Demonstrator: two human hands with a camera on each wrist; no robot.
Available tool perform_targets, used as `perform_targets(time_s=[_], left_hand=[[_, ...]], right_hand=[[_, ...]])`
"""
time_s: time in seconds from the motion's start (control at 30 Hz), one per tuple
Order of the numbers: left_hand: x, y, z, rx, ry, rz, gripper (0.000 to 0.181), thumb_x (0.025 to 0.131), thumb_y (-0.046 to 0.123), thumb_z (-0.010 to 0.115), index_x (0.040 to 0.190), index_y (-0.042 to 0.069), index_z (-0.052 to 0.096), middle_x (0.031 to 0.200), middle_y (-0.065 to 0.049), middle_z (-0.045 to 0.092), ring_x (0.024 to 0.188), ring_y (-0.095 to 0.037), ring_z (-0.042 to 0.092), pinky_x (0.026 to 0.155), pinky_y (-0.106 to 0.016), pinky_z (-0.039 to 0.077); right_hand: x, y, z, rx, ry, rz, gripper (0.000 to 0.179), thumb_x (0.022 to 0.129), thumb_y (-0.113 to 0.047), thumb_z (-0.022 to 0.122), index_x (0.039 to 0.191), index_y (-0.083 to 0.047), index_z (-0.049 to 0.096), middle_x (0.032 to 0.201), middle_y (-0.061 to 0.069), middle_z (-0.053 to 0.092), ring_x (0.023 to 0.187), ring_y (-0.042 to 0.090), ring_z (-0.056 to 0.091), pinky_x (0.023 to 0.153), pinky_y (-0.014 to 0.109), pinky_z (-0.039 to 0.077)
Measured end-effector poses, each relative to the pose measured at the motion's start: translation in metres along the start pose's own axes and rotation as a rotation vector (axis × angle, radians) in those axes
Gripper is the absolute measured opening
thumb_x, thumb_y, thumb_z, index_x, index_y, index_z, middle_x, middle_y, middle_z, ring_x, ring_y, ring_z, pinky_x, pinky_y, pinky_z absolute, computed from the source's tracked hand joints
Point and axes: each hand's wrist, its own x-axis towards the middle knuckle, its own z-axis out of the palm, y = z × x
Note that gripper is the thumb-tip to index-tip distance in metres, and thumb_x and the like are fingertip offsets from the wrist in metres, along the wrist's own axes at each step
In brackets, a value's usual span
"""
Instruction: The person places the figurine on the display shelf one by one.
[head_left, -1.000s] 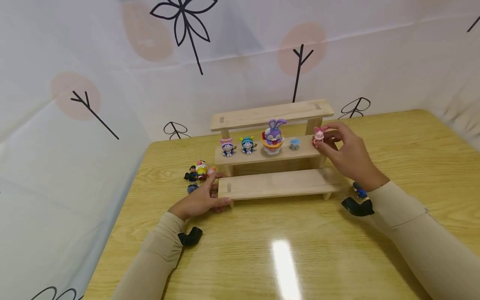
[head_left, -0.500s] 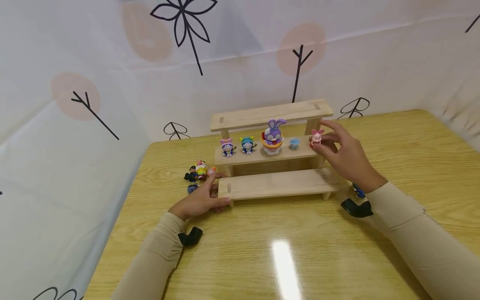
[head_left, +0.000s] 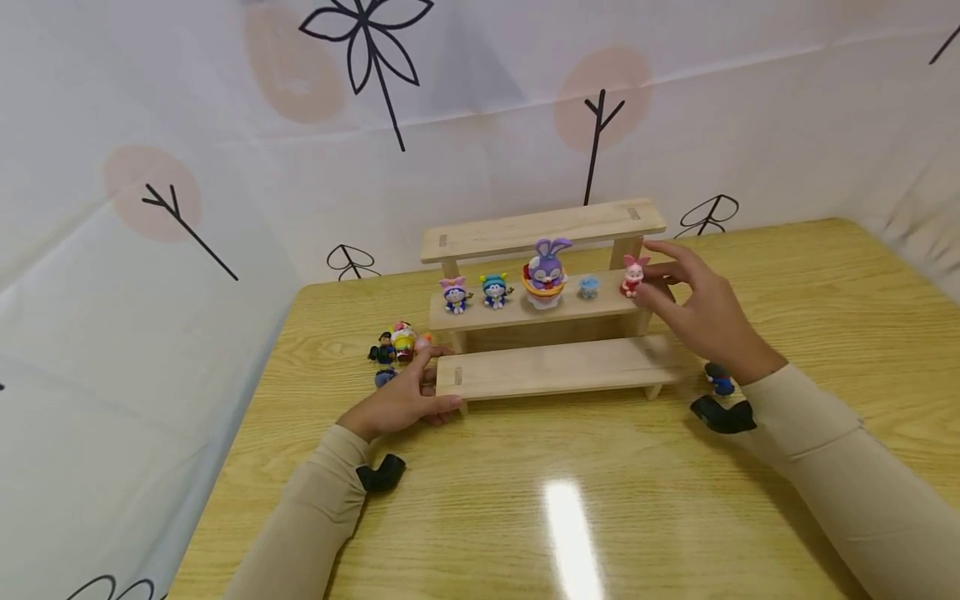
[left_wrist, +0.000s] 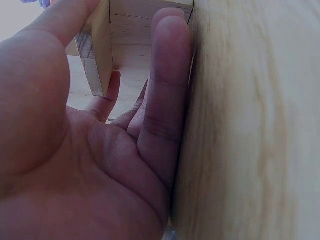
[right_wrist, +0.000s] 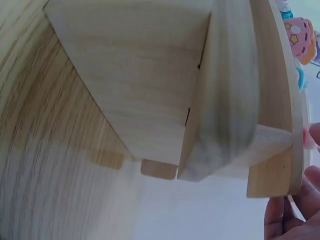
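Right wrist view only: the underside of the wooden stand [head_left: 555,367], plus a pink piece with yellow stars [right_wrist: 300,39]; curled fingertips show beside one shelf's end.
Left wrist view only: the palm, with a board end between thumb and fingers, and fingers lying along the tabletop [head_left: 465,517].
Pink figurine [head_left: 633,277]: upright at the right end of the middle shelf [head_left: 602,303], just left of the right thumb and fingertips; well apart from the left hand [head_left: 397,400].
Right hand [head_left: 705,312]: thumb and fingers spread, grasp released; whether the tips touch the figurine cannot be told.
Left hand: grasping the left end of the stand's lowest shelf, thumb at its front edge.
Middle shelf, left to right: pink-hatted figurine [head_left: 455,296], green-hatted figurine [head_left: 496,291], purple rabbit [head_left: 546,273] in an orange-rimmed bowl, small blue piece [head_left: 588,288].
Stand position: toward the tabletop's far edge.
Left of stand: figurine group [head_left: 403,342], partly hidden by the left hand.
Right of stand: dark-blue figurine [head_left: 720,380], just beside the right cuff.
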Motion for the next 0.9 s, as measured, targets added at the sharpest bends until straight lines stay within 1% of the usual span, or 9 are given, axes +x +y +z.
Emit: perform_targets(time_s=[0.1,0.17,0.23,0.33,0.47,0.57,0.7,0.77,0.9], left_hand=[[0.000,-0.001,0.000,0.000,-0.002,0.007,0.080,0.093,0.029,0.074,0.152,0.024,0.020,0.135,-0.020,0.058,0.088,-0.023,0.069,0.075,-0.038,0.059],[0.000,0.000,0.000,-0.002,-0.003,0.011,0.080,0.093,0.029,0.074,0.152,0.023,0.020,0.136,-0.019,0.057,0.090,-0.022,0.069,0.074,-0.037,0.059],[-0.001,0.000,0.000,-0.004,-0.005,0.014,0.081,0.093,0.029,0.074,0.152,0.021,0.020,0.137,-0.020,0.057,0.091,-0.022,0.069,0.074,-0.037,0.059],[-0.001,0.001,0.000,-0.005,-0.006,0.016,0.081,0.093,0.029,0.074,0.152,0.021,0.019,0.137,-0.020,0.057,0.090,-0.021,0.069,0.074,-0.037,0.059],[-0.001,0.001,0.000,-0.003,-0.008,0.018,0.081,0.093,0.028,0.074,0.152,0.021,0.019,0.137,-0.020,0.057,0.089,-0.021,0.068,0.074,-0.037,0.059],[0.000,0.001,0.000,-0.001,-0.007,0.017,0.081,0.093,0.028,0.073,0.152,0.021,0.019,0.136,-0.020,0.057,0.090,-0.022,0.068,0.074,-0.037,0.059],[0.000,0.001,0.001,0.003,-0.003,0.013,0.080,0.093,0.028,0.073,0.152,0.021,0.019,0.137,-0.020,0.057,0.091,-0.022,0.068,0.074,-0.037,0.059],[-0.001,0.001,0.001,0.004,0.000,0.010,0.080,0.093,0.028,0.073,0.152,0.021,0.019,0.137,-0.020,0.056,0.092,-0.022,0.068,0.074,-0.037,0.059],[-0.001,0.002,0.001,0.005,0.002,0.006,0.080,0.094,0.027,0.073,0.152,0.021,0.019,0.137,-0.020,0.057,0.092,-0.021,0.068,0.074,-0.037,0.059]], right_hand=[[-0.003,0.003,-0.003,0.022,0.021,0.000,0.054,0.100,-0.022,0.063,0.150,-0.020,0.044,0.127,0.018,0.067,0.106,0.004,0.057,0.085,0.013,0.038],[-0.005,0.006,-0.005,0.041,0.048,-0.004,0.049,0.101,-0.020,0.061,0.148,-0.016,0.046,0.126,0.019,0.066,0.104,-0.007,0.053,0.087,0.010,0.038],[-0.007,0.009,-0.007,0.051,0.072,0.000,0.046,0.102,-0.019,0.059,0.146,-0.013,0.048,0.125,0.019,0.065,0.102,-0.014,0.050,0.088,0.006,0.038],[-0.011,0.015,-0.012,0.023,0.101,0.011,0.040,0.103,-0.019,0.056,0.142,-0.009,0.051,0.121,0.019,0.064,0.100,-0.016,0.049,0.086,0.003,0.037],[-0.017,0.024,-0.020,-0.044,0.095,0.042,0.033,0.104,-0.023,0.053,0.131,-0.005,0.059,0.113,0.010,0.064,0.094,-0.016,0.049,0.082,0.002,0.036],[-0.022,0.030,-0.029,-0.085,0.050,0.081,0.030,0.104,-0.026,0.055,0.124,-0.006,0.064,0.110,0.006,0.064,0.088,-0.014,0.051,0.076,0.004,0.039],[-0.028,0.040,-0.040,-0.141,-0.062,0.141,0.030,0.103,-0.029,0.057,0.122,-0.008,0.065,0.103,0.012,0.066,0.077,-0.006,0.054,0.063,0.016,0.044],[-0.031,0.045,-0.045,-0.171,-0.123,0.158,0.030,0.102,-0.029,0.058,0.121,-0.007,0.064,0.097,0.015,0.066,0.071,0.000,0.054,0.058,0.023,0.044],[-0.036,0.053,-0.051,-0.219,-0.229,0.172,0.028,0.102,-0.032,0.060,0.114,-0.007,0.063,0.084,0.011,0.064,0.063,0.009,0.051,0.055,0.028,0.040]])
